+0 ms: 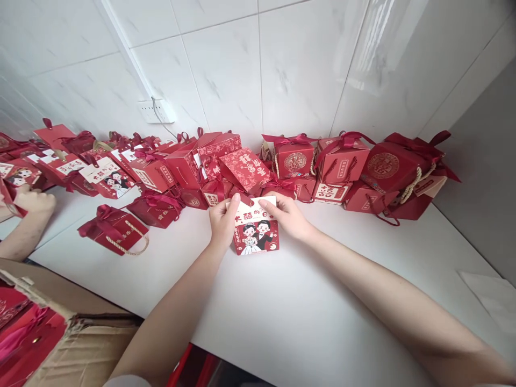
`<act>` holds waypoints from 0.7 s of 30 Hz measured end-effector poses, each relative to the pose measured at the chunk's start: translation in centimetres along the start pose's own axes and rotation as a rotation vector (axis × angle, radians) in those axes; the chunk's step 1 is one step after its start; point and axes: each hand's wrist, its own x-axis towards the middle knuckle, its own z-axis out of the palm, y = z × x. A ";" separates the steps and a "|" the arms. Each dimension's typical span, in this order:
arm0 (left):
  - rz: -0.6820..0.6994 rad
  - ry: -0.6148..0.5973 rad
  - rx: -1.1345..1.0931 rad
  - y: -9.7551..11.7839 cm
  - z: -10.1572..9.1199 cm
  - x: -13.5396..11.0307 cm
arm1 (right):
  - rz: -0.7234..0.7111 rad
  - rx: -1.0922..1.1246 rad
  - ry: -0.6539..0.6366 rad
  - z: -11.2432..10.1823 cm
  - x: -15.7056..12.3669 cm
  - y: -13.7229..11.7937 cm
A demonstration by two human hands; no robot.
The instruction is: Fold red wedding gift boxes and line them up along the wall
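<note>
A red and white gift box [258,236] with a cartoon bride and groom on its front stands on the white table in front of me. My left hand [223,220] grips its upper left side, thumb near the top edge. On the other side, my right hand [292,215] holds the upper right corner, thumb lying across the white top band. A bit of dark red ribbon shows at the top between my thumbs. Just behind the box leans a red patterned box [245,169]. To the left sits a dark red box with a rope handle [116,231].
Many red gift boxes [382,166] with ribbons line the tiled wall, some stacked. An open cardboard carton [92,349] with red boxes inside stands at the lower left. Another person's hand [36,201] holds a red item at the far left. A socket [155,111] is on the wall.
</note>
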 end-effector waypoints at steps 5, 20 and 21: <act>0.018 -0.117 0.052 1.0 -0.5 0.3 | -0.206 -0.302 0.175 1.6 -1.6 0.2; 0.033 -0.303 0.047 1.2 -0.4 -0.5 | -0.401 -0.550 0.211 1.7 -2.6 2.7; 0.038 -0.296 0.057 1.2 -0.3 -0.6 | -0.419 -0.556 0.203 1.6 -2.6 2.9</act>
